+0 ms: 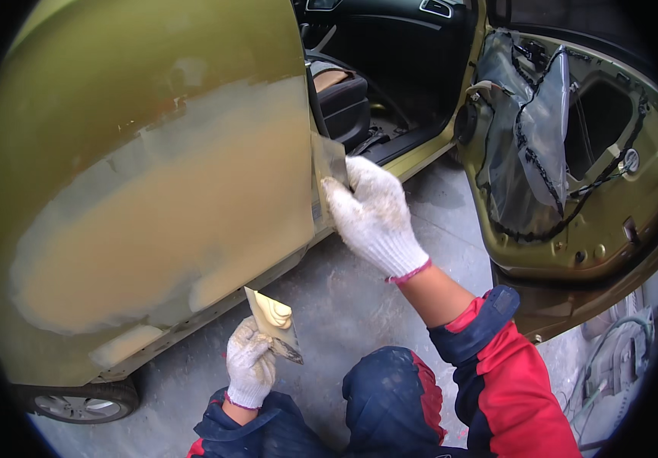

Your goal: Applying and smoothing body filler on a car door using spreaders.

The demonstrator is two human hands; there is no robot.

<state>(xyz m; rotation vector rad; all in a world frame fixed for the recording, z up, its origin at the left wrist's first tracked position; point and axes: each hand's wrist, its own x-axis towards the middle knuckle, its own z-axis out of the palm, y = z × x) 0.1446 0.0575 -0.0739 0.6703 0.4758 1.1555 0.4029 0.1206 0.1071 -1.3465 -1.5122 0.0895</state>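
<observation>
My left hand [250,359], in a stained white knit glove, grips a flat spreader [300,343] bearing a thick dollop of cream-yellow body filler [275,311]. My right hand [372,212], gloved alike, holds a thin scraper blade [331,163] at the edge of a gold-green car door [117,97]; whether the blade touches the edge I cannot tell. Across that door spreads a broad tan patch of filler [208,194], ringed by a grey sanded border [105,166]. A smaller tan patch [128,343] lies low down, near the sill.
At the right, another car door [580,246] stands open, its inner side bare with torn plastic sheeting [540,126] and black sealant. Between the doors shows a dark seat [340,109]. A wheel [77,406] sits lower left; a hose [603,338] lies lower right on the concrete floor [329,309].
</observation>
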